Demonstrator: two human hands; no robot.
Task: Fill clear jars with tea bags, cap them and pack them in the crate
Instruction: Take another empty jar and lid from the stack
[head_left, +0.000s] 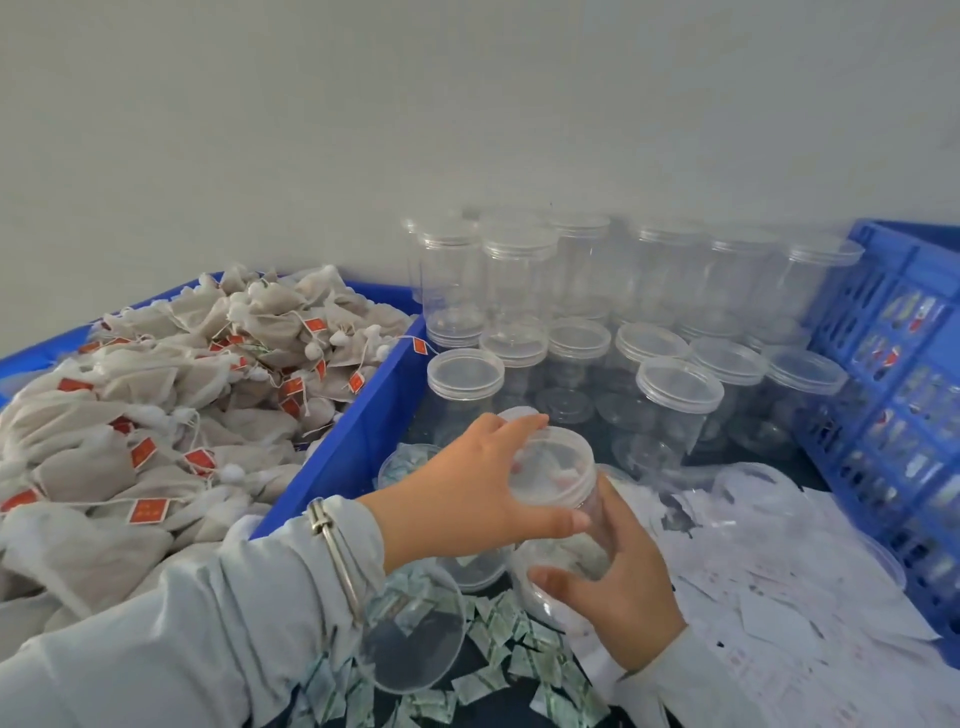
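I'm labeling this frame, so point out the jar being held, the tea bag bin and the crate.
jar (558, 525): head view, its clear side wall.
tea bag bin (358, 421): head view, its blue right wall.
crate (852, 364): head view, its slotted blue side.

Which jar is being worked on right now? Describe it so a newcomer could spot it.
Start at the blue bin of tea bags on the left; just right of its near corner, both hands meet on one clear jar. Unlike the upright capped jars behind, it is tilted, right hand on its body, left hand on its cap.

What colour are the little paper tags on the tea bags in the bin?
Red-orange, on the tags of the off-white tea bags; clearest in the head view, at the left.
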